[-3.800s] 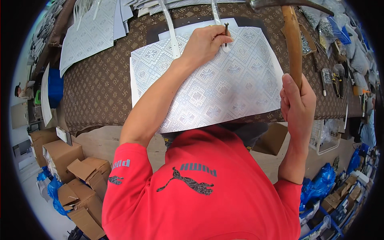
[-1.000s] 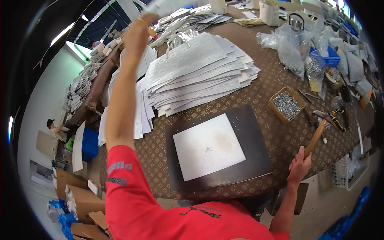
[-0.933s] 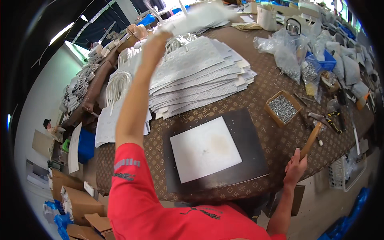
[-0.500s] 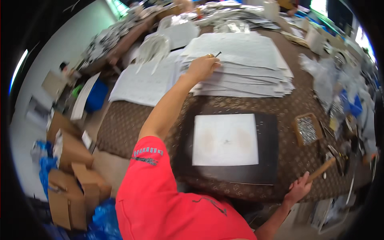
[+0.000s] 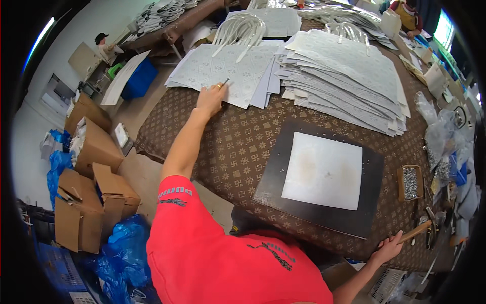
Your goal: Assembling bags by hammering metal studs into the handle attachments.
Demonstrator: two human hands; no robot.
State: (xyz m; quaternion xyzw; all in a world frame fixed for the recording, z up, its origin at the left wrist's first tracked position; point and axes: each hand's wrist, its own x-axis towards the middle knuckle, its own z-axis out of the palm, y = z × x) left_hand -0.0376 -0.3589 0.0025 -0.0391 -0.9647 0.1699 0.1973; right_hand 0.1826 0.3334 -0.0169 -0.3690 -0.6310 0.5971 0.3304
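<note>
My left hand (image 5: 210, 99) reaches far out to the left and rests on the near edge of a spread of white patterned sheets with handles (image 5: 223, 66). A thin metal pin (image 5: 224, 82) sticks out between its fingers. My right hand (image 5: 389, 248) hangs at the table's near edge, closed on the wooden handle of a hammer (image 5: 416, 231). Between my hands a black board (image 5: 273, 172) with a white square pad (image 5: 324, 169) lies on the brown patterned tablecloth (image 5: 228, 147).
A tall fanned stack of white patterned sheets (image 5: 349, 71) lies behind the board. A small box of metal rivets (image 5: 410, 182) and plastic bags (image 5: 440, 131) are at the right. Cardboard boxes (image 5: 91, 152), blue bags (image 5: 116, 248) and a blue bin (image 5: 139, 78) stand on the floor at the left.
My left arm swung a patterned sheet up off the board and over to the left, then came down onto the left pile. My right hand stayed low at the table edge with the hammer.
</note>
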